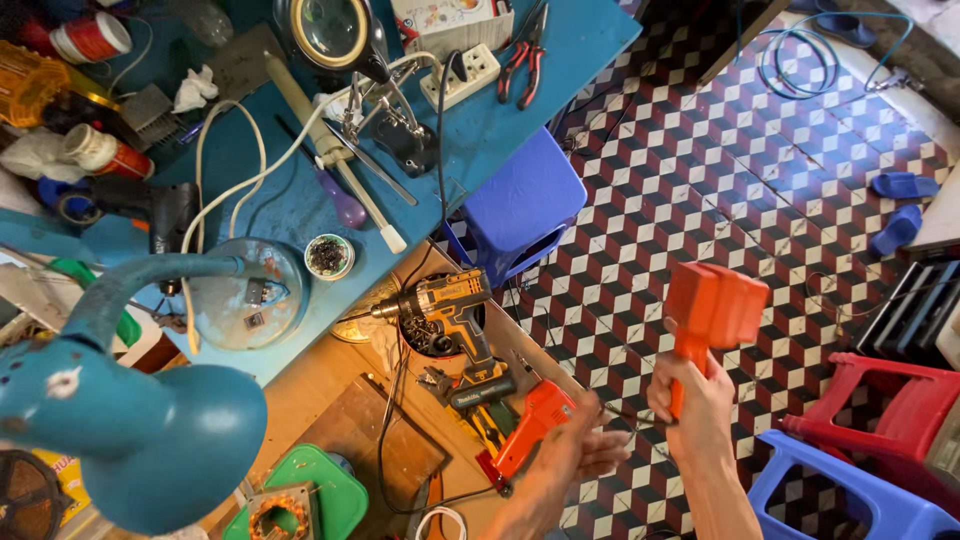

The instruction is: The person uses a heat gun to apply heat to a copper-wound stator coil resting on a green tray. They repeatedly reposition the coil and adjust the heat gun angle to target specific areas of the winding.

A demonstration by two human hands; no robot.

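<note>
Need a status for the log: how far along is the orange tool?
Done: the casing looks split, with one orange shell lying on the wooden bench. In hand: the right hand holds up the other orange housing by its grip, and the left hand pinches thin wires trailing from it. Left: the halves remain apart.

I see my right hand [700, 405] gripping an orange drill housing [712, 310] above the patterned floor [760, 180]. My left hand [580, 455] pinches its thin wires [625, 415], near the workbench [560, 50] edge.
</note>
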